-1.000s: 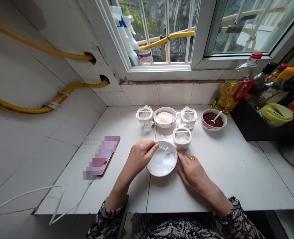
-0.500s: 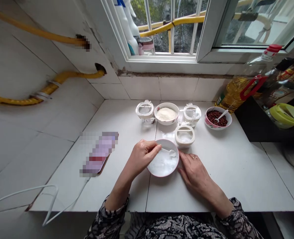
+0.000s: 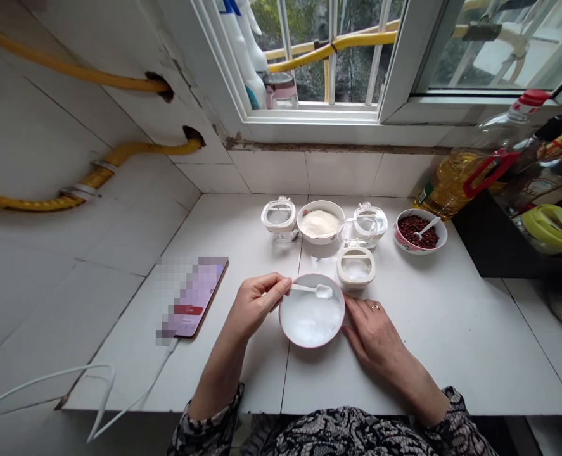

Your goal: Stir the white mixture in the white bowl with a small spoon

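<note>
A small white spoon (image 3: 322, 291) is pinched in my left hand (image 3: 256, 304), its scoop over a bowl of white granules (image 3: 312, 320). My right hand (image 3: 374, 326) rests on the counter with its fingers spread a little, touching the bowl's right rim. Right behind that bowl stands an open-topped jar (image 3: 355, 267) with white contents. Farther back are a clear jar (image 3: 281, 216), a bowl of cream-coloured powder (image 3: 320, 223) and another clear jar (image 3: 370, 221). To the right, a bowl of dark red beans (image 3: 418, 232) holds a second white spoon.
A phone (image 3: 199, 297) with a white cable (image 3: 154, 373) lies on the left of the counter (image 3: 456, 342). At the back right stand an oil bottle (image 3: 471, 164) and a black rack (image 3: 490, 247) with bottles and a green-lidded container (image 3: 554, 225).
My left hand has drawn back to the left, and the spoon is now raised nearer the bowl's back rim. The right hand stays beside the bowl. The whole view has shifted slightly.
</note>
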Available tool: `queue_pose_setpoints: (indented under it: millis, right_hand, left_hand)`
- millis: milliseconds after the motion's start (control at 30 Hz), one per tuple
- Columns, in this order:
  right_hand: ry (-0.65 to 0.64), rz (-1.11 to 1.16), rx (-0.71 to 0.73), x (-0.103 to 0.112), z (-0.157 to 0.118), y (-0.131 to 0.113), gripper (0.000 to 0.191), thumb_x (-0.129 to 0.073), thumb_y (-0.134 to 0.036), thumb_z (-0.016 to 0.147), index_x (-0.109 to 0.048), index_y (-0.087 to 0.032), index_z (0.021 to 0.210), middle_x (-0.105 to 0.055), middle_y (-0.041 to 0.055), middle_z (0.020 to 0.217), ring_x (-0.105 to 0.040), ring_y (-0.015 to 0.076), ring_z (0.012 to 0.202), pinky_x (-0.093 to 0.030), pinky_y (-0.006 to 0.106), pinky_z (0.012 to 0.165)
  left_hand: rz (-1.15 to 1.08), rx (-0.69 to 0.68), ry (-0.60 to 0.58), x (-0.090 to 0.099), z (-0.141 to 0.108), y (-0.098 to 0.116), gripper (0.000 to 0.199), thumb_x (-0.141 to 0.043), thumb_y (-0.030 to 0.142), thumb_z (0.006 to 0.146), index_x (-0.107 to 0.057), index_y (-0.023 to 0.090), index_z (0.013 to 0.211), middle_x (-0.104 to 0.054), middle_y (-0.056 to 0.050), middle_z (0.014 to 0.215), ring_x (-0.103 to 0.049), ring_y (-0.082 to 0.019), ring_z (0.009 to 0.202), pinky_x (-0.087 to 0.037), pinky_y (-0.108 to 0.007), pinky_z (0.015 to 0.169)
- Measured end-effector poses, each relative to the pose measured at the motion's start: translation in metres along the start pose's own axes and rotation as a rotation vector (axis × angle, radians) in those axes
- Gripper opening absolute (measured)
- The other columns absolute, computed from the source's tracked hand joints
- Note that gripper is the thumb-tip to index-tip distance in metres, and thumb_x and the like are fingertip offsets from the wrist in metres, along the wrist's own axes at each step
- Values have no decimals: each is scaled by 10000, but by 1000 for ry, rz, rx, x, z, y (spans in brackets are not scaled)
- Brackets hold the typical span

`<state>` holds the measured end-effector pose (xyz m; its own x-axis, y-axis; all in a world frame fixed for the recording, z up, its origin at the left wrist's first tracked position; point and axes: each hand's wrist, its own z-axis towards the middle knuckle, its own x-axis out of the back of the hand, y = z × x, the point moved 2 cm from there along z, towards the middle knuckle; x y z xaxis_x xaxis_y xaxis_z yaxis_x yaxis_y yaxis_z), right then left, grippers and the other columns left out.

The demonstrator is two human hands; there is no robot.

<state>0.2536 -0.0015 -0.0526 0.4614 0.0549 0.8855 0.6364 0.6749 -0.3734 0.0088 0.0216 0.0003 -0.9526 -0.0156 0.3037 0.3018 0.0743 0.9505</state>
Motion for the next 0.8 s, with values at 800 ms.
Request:
queue_pose_setpoints:
  millis: [800]
  right_hand:
    - [-24, 63, -30, 4, 4, 0, 588, -479, -116, 931, -328, -143, 1498, -651, 179, 1229, -627, 307, 1049, -536, 479, 873]
  left_hand:
    - [481, -313, 153, -3, -16, 22, 347, -522, 315, 909, -590, 209, 586, -619, 5, 549, -518, -149, 562, -408, -273, 574]
